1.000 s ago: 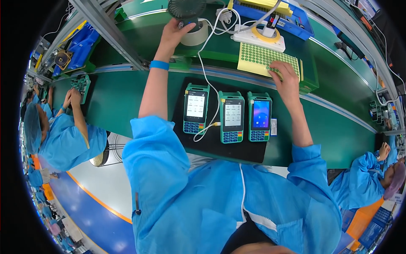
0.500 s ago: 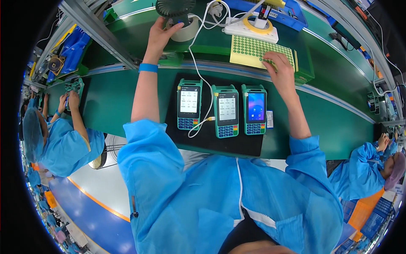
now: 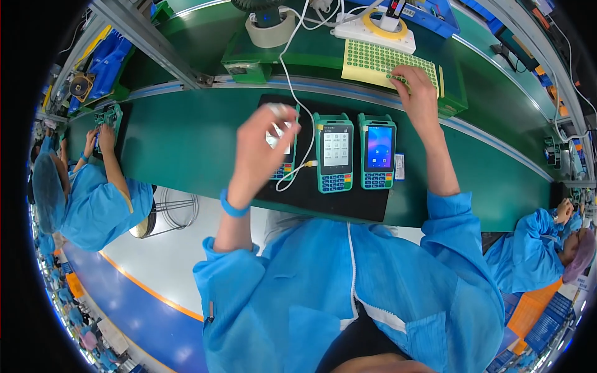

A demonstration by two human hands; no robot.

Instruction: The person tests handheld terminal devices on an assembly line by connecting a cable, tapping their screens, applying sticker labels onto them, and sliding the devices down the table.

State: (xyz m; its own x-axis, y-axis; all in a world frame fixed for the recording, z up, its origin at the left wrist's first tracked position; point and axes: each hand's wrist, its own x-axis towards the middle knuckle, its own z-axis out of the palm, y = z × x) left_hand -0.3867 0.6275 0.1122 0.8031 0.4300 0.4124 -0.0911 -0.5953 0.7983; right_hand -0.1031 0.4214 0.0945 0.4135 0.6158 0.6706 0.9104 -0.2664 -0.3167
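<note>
My left hand is over the left handheld payment terminal, hiding much of its screen; motion smears its fingers. Beside it lie a middle terminal with a light menu screen and a right terminal with a blue screen. All have green cases and face up on a black mat. A white cable runs to the middle one's left side. Bent at the right part of a yellow sheet of round green stickers, my right hand has its fingers drawn together; whatever they pinch is too small to make out.
On the raised green shelf stand a small dark fan in a cream tape roll and a white power strip. A blue tray lies behind. A metal post rises at left. Co-workers sit on both sides.
My left hand has left the fan and come down over the left terminal. My right hand stays at the sticker sheet. The view has shifted slightly.
</note>
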